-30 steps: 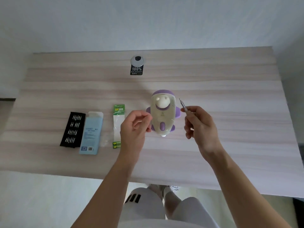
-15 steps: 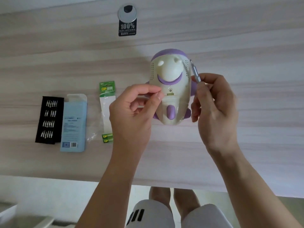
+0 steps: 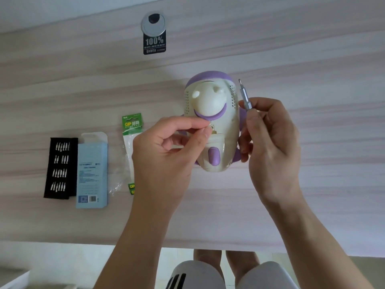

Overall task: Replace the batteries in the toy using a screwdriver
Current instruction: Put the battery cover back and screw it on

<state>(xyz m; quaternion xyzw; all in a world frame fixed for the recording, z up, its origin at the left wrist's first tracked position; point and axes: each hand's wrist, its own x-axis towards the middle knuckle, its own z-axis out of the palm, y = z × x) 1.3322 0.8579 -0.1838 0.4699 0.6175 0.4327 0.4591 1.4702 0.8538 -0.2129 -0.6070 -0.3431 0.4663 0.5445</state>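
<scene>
Two hands meet past the table's near edge, with bare wood stretching wide toward 3 o'clock. Our left hand pinches thumb and forefinger narrowly on a tiny part of the toy, which lies between our hands. Our right hand grips the screwdriver, tip toward 12 o'clock, just beside the toy. Toward 9 o'clock lie the battery pack, a blue box and a black bit tray. Farthest, near 11 o'clock, sits a cable grommet
</scene>
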